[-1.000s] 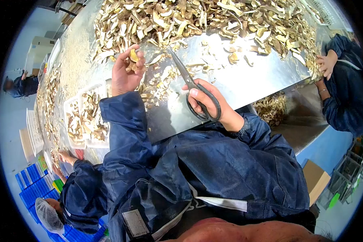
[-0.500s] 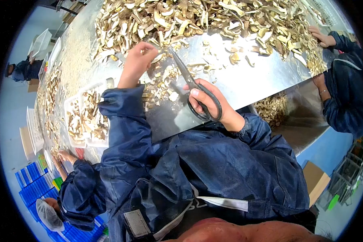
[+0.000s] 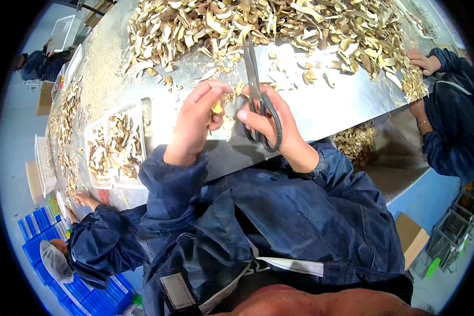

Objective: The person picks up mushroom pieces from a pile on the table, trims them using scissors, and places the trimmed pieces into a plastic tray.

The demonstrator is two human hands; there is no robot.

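Observation:
My left hand (image 3: 199,118) is closed around a small yellowish mushroom piece (image 3: 216,107), with its fingers curled toward my right hand. Black-handled scissors (image 3: 253,66) are gripped in my right hand (image 3: 276,118), their blades pointing up toward the pile and nearly closed. Beyond both hands lies a large pile of dried mushroom slices (image 3: 263,23) on the metal table (image 3: 321,105). Small pale bits are scattered between and around my hands, partly hidden by the fingers.
White trays (image 3: 101,181) of slices stand on the left. A co-worker (image 3: 102,242) is at lower left, another (image 3: 450,113) at right with hands by the pile, and a third holds a white crate (image 3: 65,32) far left. An open bin (image 3: 392,152) sits below the table edge.
My left hand has come back from the pile toward my body, beside the scissors. My right hand has turned the scissors more upright. The far-left co-worker's crate has shifted.

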